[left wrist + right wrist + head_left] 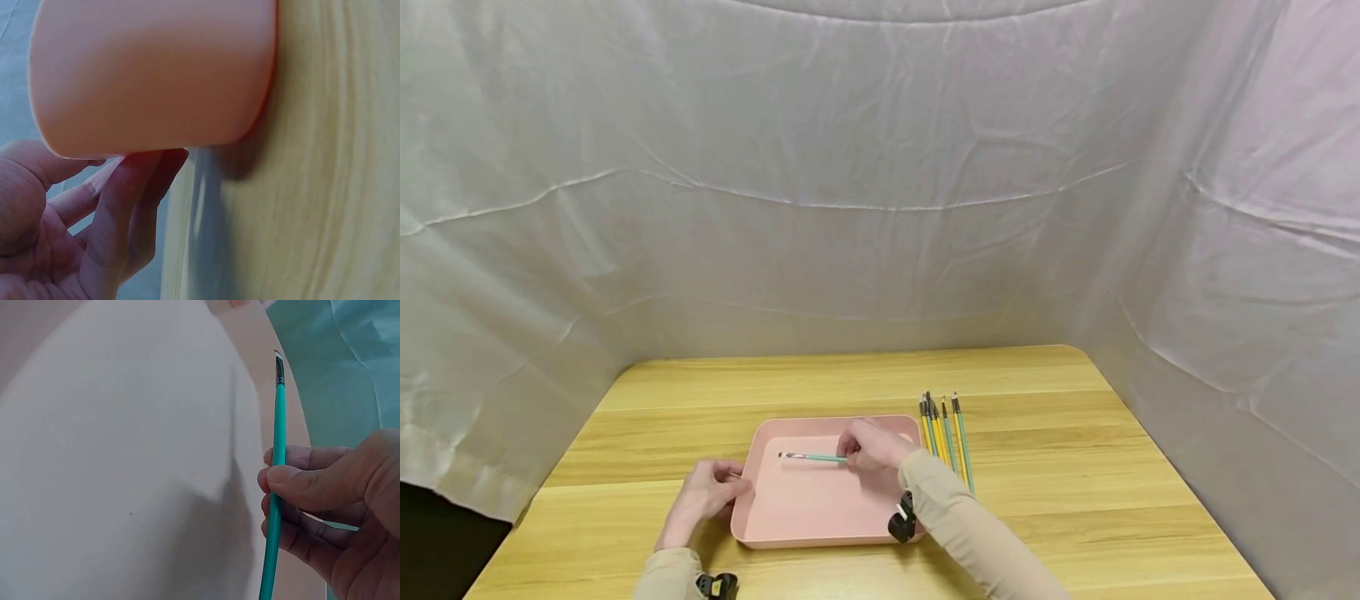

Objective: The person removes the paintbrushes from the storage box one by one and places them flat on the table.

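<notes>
A teal paintbrush [280, 425] with a dark ferrule is pinched between the thumb and fingers of my right hand [868, 447]. It lies level above the floor of a pink tray [820, 508], bristles pointing left, and casts a shadow on it in the right wrist view. My left hand [703, 493] holds the tray's left wall, the thumb at the rim and the fingers against the outer side [150, 125]. No other brush is visible inside the tray.
Several yellow-handled and teal-handled paintbrushes [942, 433] lie side by side on the wooden table [1060, 467], just right of the tray, partly behind my right forearm. Grey curtains [880, 250] surround the table at the back and sides.
</notes>
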`<state>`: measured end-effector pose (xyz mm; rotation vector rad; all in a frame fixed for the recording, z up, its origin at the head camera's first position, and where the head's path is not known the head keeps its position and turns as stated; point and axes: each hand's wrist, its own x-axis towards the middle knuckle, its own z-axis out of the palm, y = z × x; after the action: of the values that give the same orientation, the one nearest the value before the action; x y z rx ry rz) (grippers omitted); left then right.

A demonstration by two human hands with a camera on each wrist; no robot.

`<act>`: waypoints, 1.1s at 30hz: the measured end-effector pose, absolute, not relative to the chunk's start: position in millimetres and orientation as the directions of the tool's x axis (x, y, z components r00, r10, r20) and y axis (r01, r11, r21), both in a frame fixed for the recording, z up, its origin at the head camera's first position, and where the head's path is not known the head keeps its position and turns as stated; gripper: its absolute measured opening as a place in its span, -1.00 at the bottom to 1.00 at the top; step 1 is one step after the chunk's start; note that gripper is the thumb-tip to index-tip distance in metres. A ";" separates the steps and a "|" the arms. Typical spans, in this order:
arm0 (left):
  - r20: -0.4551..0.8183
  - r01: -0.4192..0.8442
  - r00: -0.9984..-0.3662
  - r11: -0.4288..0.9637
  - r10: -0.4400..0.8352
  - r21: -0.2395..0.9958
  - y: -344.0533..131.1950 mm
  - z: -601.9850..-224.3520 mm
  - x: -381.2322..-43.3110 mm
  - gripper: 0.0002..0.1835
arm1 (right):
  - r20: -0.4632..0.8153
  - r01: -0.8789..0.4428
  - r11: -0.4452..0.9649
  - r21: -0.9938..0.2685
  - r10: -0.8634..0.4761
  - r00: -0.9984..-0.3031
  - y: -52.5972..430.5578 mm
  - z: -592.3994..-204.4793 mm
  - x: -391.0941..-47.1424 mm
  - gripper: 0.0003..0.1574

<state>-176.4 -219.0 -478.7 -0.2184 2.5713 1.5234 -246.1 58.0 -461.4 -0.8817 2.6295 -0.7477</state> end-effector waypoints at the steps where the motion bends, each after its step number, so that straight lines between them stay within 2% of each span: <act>1: -0.200 -0.200 -0.978 0.471 -0.052 0.859 -219.0 -478.5 -176.1 -0.65 | -0.090 -0.469 0.677 -0.567 -0.618 -0.781 59.3 -460.9 -245.6 -0.76; 8: -0.201 -0.200 -0.978 0.464 -0.049 0.863 -219.0 -478.2 -176.2 -0.65 | -0.090 -0.346 0.581 -0.737 -0.591 -0.801 70.8 -457.8 -242.2 -0.77; 14: -0.190 -0.186 -0.981 0.466 -0.039 0.865 -219.1 -477.9 -175.8 -0.65 | -0.067 -0.253 0.526 -0.812 -0.515 -0.854 84.2 -455.0 -238.6 -0.82; 22: -0.186 -0.183 -0.982 0.478 -0.043 0.859 -219.5 -479.3 -176.5 -0.66 | 0.000 -0.153 0.332 -0.931 -0.419 -0.908 109.8 -455.0 -233.8 -0.70; 33: -0.147 -0.112 -0.988 0.446 0.044 0.888 -230.6 -489.3 -179.3 -0.66 | 0.073 -0.102 0.098 -0.990 -0.264 -0.962 143.7 -468.9 -228.1 -0.59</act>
<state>-179.3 -230.6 -489.3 -0.0605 2.5420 1.5790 -228.1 143.7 -468.9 -0.3749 2.2325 -1.9964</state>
